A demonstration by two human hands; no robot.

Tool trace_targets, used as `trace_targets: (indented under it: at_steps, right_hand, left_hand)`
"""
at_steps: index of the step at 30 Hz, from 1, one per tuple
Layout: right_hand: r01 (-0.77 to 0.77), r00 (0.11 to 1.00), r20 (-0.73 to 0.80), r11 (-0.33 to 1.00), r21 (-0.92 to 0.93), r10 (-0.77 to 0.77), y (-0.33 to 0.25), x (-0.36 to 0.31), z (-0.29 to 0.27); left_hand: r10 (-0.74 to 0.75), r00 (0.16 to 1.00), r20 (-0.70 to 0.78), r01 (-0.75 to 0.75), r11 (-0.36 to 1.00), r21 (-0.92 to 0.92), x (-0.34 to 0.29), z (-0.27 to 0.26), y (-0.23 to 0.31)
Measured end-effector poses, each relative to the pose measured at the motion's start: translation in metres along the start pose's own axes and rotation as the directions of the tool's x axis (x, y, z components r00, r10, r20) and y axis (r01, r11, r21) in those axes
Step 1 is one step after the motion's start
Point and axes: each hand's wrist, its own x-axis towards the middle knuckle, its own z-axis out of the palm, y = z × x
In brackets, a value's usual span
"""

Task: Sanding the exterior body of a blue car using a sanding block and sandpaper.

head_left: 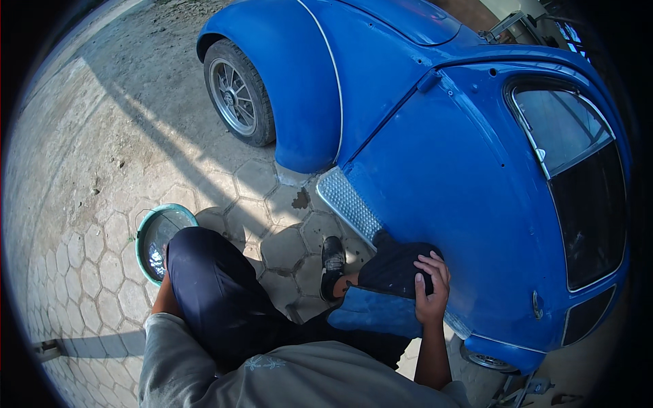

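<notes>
Hands apart, the right hand (432,292) lies loosely spread on the right knee (398,264) beside the blue car (435,204); the left hand, hidden near the green bucket (139,245) at left, I cannot tell.

The car door (449,183) looks glossy, the paving (282,250) rough.

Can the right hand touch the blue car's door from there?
Probably yes: the right hand is at the bent right knee, with its fingers spread, the blue door looks close beside it, and I see nothing blocking the way.
</notes>
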Motion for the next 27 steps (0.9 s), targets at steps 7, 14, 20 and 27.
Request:
trace_targets:
  at_steps: [7,14,20,27]
  right_hand:
    - [0.023,1.000,0.002,1.000,0.013,-0.023,0.001,0.009,0.005]
    - [0.024,1.000,-0.012,0.999,0.036,-0.024,0.005,0.012,0.004]
    - [0.047,0.999,-0.010,0.994,0.100,-0.046,0.005,0.013,0.015]
    - [0.032,0.999,-0.030,0.998,0.045,-0.030,0.014,-0.003,-0.002]
  left_hand:
    - [0.144,0.986,0.081,-0.160,0.955,0.251,-0.010,-0.033,-0.008]
    - [-0.584,0.809,0.069,0.504,0.749,0.431,0.004,-0.104,0.095]
    - [-0.183,0.917,-0.354,0.183,0.982,-0.034,-0.021,-0.130,0.018]
    - [-0.416,0.802,-0.429,0.362,0.909,-0.205,0.009,-0.124,0.118]
